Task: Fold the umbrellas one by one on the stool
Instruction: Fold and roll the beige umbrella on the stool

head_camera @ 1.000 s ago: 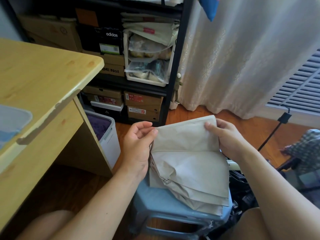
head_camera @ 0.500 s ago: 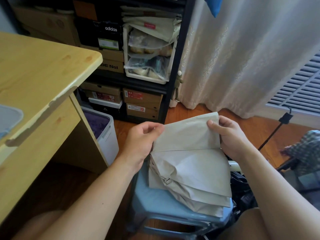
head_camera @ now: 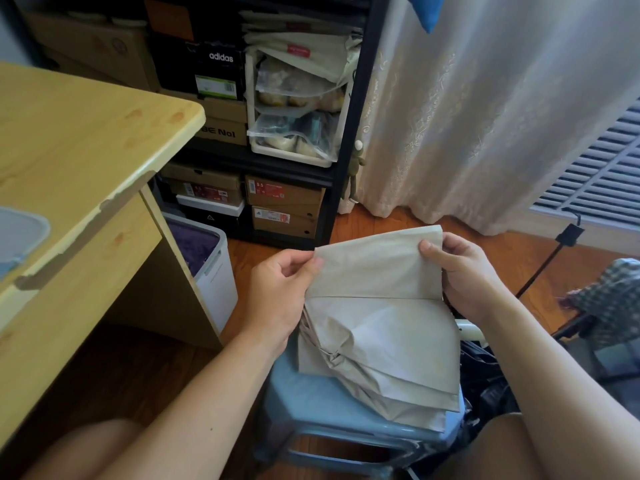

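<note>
Since one second ago our two hands have lifted the top panel of the beige umbrella (head_camera: 377,327) a little higher and drawn it more flat between them; the lower folds stay on the blue stool (head_camera: 332,407). Our left hand (head_camera: 277,292) pinches the left corner of the raised panel between thumb and fingers, with the wrist bent slightly inward. Our right hand (head_camera: 460,271) pinches the right edge, the thumb in front of the cloth and the fingers curled behind it.

We judge the canopy cloth to be light, thin and soft, probably a bit slippery, and it keeps creases where it was folded before. The ribs are hidden under the layers, so they may resist there. We think the best hold is at the panel corners and along the seam line, pulling gently to keep the pleat straight.
</note>
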